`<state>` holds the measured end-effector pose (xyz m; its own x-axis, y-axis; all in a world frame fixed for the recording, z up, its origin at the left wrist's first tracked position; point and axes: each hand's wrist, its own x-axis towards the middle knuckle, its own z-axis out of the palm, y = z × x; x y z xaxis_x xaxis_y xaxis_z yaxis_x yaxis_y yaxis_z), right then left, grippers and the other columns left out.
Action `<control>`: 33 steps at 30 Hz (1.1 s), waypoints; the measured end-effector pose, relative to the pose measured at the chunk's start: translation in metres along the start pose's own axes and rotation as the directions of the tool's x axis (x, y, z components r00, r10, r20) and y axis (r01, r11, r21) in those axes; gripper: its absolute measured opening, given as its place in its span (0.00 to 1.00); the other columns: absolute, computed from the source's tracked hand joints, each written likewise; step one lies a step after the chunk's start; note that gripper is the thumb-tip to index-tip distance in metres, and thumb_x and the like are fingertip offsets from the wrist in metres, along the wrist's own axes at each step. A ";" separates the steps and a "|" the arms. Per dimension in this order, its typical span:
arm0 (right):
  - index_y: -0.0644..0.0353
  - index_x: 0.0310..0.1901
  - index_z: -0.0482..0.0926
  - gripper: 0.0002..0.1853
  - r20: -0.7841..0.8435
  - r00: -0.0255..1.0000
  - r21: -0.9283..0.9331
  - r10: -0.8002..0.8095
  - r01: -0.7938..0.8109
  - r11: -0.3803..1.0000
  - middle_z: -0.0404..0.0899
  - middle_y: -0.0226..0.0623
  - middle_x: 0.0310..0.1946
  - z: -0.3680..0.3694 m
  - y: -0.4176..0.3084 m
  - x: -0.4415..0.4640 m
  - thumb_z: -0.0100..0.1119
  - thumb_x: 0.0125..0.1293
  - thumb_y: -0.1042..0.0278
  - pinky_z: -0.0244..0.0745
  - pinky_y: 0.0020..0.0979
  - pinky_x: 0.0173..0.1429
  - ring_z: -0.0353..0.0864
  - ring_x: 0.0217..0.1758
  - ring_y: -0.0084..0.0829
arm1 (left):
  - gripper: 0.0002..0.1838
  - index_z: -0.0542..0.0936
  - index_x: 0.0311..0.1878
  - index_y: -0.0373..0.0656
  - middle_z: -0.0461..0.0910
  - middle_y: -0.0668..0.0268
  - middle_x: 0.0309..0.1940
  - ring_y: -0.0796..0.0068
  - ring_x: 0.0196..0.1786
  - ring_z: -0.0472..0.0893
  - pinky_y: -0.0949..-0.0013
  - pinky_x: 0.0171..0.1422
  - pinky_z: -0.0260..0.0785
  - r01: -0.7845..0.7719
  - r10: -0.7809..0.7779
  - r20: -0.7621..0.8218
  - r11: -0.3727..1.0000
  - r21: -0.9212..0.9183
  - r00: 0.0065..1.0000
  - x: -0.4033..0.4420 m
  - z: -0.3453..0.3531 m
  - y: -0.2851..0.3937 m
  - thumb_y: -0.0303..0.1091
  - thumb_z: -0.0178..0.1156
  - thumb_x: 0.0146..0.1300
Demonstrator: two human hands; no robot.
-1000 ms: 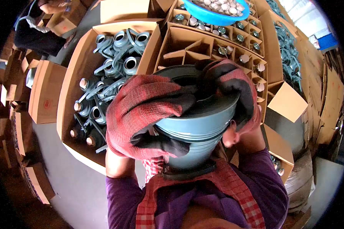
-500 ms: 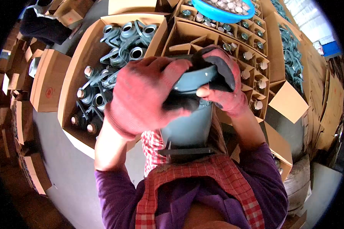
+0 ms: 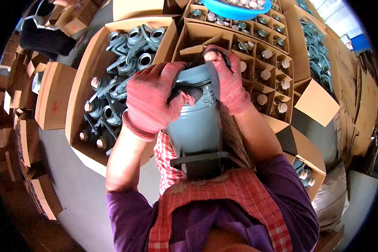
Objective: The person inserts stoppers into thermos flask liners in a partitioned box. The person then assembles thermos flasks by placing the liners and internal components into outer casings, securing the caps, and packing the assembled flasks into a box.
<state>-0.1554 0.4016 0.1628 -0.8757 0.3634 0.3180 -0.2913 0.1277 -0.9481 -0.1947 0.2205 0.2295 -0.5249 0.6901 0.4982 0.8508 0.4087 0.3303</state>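
Flask casing: a blue-grey plastic flask casing (image 3: pixel 199 130) stands in front of the red checked apron (image 3: pixel 210 185), a ring-like rim (image 3: pixel 194 75) at its upper end and a black fitting (image 3: pixel 199 159) at the end nearest the apron.
Left hand: the gloved left hand (image 3: pixel 151 98) is closed around the rim's left side, thumb against the casing.
Right hand: the gloved right hand (image 3: pixel 227 80) grips the rim's right edge, a bare fingertip showing.
Progress: seemingly partway; the rim lies on or near the casing's end, but whether it is fully seated cannot be told.
Left carton: in this carton (image 3: pixel 86 63), some casings carry pale caps (image 3: pixel 95 82), others have open mouths.
Divided carton: capped glass bottles (image 3: pixel 265 74) stand between cardboard dividers, beyond the right hand.
Blue basin: pale caps fill the basin (image 3: pixel 239 15), above more bottles.
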 end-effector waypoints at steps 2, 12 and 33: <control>0.63 0.37 0.80 0.11 -0.083 0.997 -0.021 -0.008 0.006 1.000 0.79 0.35 0.29 0.007 -0.001 -0.001 0.63 0.59 0.63 0.72 0.29 0.43 0.76 0.34 0.28 | 0.25 0.76 0.46 0.42 0.80 0.56 0.34 0.52 0.37 0.80 0.58 0.42 0.72 0.010 -0.010 0.008 1.000 -0.020 1.000 0.001 0.001 0.000 0.42 0.67 0.43; 0.58 0.44 0.78 0.10 -0.004 0.998 0.023 0.058 -0.058 0.998 0.80 0.36 0.41 -0.007 0.014 0.001 0.58 0.63 0.65 0.71 0.32 0.54 0.76 0.46 0.30 | 0.29 0.79 0.44 0.43 0.80 0.56 0.34 0.51 0.38 0.80 0.58 0.42 0.72 0.002 -0.010 -0.122 0.998 -0.069 0.992 -0.005 0.017 -0.011 0.55 0.67 0.44; 0.68 0.62 0.67 0.52 0.391 0.887 0.696 0.245 -0.459 0.552 0.75 0.46 0.56 -0.004 0.022 0.028 0.39 0.56 0.20 0.68 0.38 0.64 0.76 0.56 0.40 | 0.22 0.82 0.42 0.39 0.81 0.54 0.38 0.58 0.41 0.81 0.64 0.49 0.72 -0.009 -0.010 -0.056 0.940 -0.340 0.998 0.023 -0.009 -0.007 0.48 0.65 0.53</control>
<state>-0.1848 0.4182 0.1510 -0.9989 -0.0073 0.0472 -0.0264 -0.7388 -0.6734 -0.2136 0.2285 0.2455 -0.5343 0.6516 0.5384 0.7965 0.1749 0.5788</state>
